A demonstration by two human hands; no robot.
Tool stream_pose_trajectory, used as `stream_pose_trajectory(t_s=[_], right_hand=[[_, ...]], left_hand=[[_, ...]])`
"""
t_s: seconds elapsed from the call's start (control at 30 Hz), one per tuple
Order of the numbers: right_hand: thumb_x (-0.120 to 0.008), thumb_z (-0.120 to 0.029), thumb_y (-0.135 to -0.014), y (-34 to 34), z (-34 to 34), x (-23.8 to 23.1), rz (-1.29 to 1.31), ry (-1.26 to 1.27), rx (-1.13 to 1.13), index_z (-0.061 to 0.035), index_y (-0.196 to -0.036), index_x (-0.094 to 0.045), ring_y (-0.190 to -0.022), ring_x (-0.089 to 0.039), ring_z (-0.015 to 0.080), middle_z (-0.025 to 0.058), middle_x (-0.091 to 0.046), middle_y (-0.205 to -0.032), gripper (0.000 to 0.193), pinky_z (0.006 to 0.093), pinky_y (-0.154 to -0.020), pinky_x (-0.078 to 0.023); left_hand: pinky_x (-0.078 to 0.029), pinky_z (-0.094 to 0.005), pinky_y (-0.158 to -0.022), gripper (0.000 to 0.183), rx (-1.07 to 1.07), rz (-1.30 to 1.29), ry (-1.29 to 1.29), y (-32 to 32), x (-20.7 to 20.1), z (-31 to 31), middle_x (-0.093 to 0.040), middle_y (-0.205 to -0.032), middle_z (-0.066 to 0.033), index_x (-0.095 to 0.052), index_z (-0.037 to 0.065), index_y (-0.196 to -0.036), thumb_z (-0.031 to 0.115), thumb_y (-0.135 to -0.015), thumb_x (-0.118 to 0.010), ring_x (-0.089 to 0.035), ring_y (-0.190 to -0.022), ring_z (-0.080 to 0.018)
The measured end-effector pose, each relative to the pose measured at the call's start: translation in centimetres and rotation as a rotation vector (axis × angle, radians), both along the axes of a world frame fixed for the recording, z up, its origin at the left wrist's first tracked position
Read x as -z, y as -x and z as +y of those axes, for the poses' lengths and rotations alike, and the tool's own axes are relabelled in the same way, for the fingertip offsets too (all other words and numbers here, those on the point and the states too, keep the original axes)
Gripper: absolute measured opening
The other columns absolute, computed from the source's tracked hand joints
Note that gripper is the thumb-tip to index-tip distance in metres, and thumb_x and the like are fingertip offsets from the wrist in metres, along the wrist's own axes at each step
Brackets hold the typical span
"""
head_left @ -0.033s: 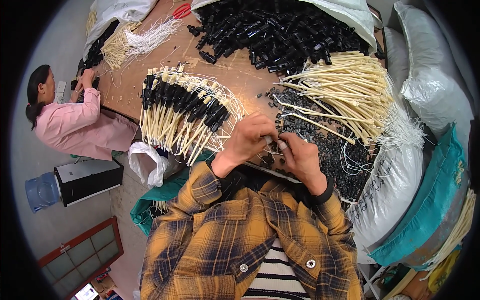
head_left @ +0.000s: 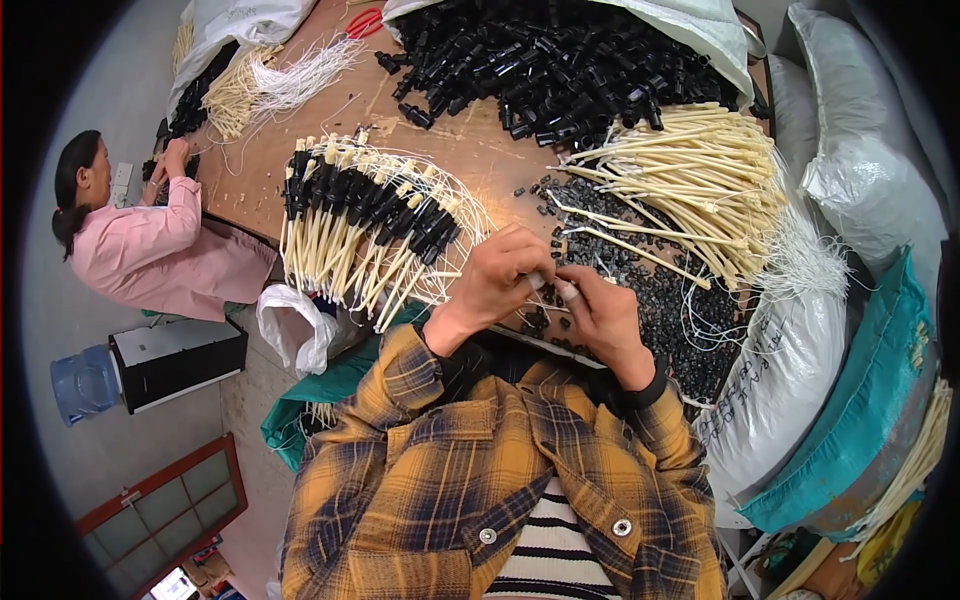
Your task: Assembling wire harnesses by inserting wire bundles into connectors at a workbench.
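My left hand (head_left: 503,268) and my right hand (head_left: 607,318) meet over the table's near edge, fingertips almost touching. Both are closed in a pinch. A thin white cord (head_left: 546,302) shows at the left fingertips and trails below them; whatever the right fingertips hold is hidden. Left of my hands lies a fanned bundle of cream sticks with black sleeves (head_left: 375,215) and white cords. Small black pieces (head_left: 690,335) are spread beside and beyond my right hand. Past them is a pile of plain cream sticks (head_left: 690,190) with white cords.
Black tubular fittings (head_left: 560,70) spill from a white sack at the back. Red-handled scissors (head_left: 364,22) and another cord bundle (head_left: 300,75) lie far left. Stuffed white sacks (head_left: 785,370) and a teal sack (head_left: 850,440) crowd the right. A person in pink (head_left: 150,240) works at left.
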State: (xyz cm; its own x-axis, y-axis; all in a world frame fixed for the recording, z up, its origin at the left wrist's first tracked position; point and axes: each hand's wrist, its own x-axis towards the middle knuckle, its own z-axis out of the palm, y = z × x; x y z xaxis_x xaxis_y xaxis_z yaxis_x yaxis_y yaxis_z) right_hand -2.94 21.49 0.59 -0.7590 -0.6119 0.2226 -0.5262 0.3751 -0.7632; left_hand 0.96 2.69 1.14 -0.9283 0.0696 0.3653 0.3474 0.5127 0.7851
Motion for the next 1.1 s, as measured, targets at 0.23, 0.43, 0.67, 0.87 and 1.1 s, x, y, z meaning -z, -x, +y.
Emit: stream_pose_trajectory(t_s=[0.23,0.43,0.67,0.87,1.1], right_hand=[[-0.062,-0.009,-0.087,0.0,0.9,0.8,-0.147,0.036,0.115,-0.0009,-0.096,-0.069,-0.056,-0.06,0.013,0.0094,-0.064,-0.065,0.014,0.0282,-0.051,-0.044],[-0.062,-0.01,-0.087,0.5,1.6,0.1,-0.371,0.032,0.244,0.001,-0.091,-0.068,-0.058,-0.049,0.004,0.0007,-0.058,-0.062,0.013,0.0222,-0.053,-0.039],[-0.064,-0.013,-0.088,1.7,1.6,1.0,-0.488,0.053,0.376,-0.0002,-0.086,-0.069,-0.053,-0.041,0.0034,-0.0022,-0.049,-0.056,0.014,0.0242,-0.049,-0.034],[-0.062,-0.007,-0.09,1.3,0.5,1.5,-0.823,0.373,0.217,0.0026,-0.096,-0.066,-0.058,-0.042,-0.0011,-0.008,-0.055,-0.069,0.012,0.0178,-0.051,-0.031],[-0.062,-0.01,-0.091,0.6,0.6,1.6,-0.735,0.317,0.237,-0.0004,-0.095,-0.067,-0.057,-0.043,-0.0001,-0.008,-0.057,-0.067,0.012,0.019,-0.05,-0.032]], left_hand=[[-0.049,-0.0327,-0.062,0.02,-0.31,-0.133,-0.018,2.0,2.4,0.2,-0.062,-0.082,-0.0089,-0.065,0.006,-0.09,-0.004,-0.073,-0.066,-0.061,-0.076,-0.0243],[-0.052,-0.0256,-0.063,0.023,-0.456,-0.158,0.35,7.4,6.6,-3.1,-0.068,-0.094,-0.01,-0.067,0.003,-0.1,-0.003,-0.078,-0.062,-0.064,-0.078,-0.0114],[-0.05,-0.0247,-0.066,0.019,-0.222,-0.477,-0.324,4.2,2.6,0.2,-0.065,-0.087,-0.0023,-0.067,0.006,-0.091,-0.005,-0.076,-0.062,-0.062,-0.079,-0.011],[-0.049,-0.0306,-0.067,0.024,-0.114,-0.043,-0.126,2.1,1.4,3.6,-0.062,-0.084,-0.0087,-0.063,0.005,-0.092,-0.003,-0.071,-0.069,-0.062,-0.078,-0.023],[-0.049,-0.0263,-0.068,0.025,-0.171,-0.338,-0.197,1.4,1.6,3.4,-0.064,-0.086,-0.0052,-0.069,0.004,-0.096,-0.002,-0.072,-0.07,-0.061,-0.078,-0.0129]])
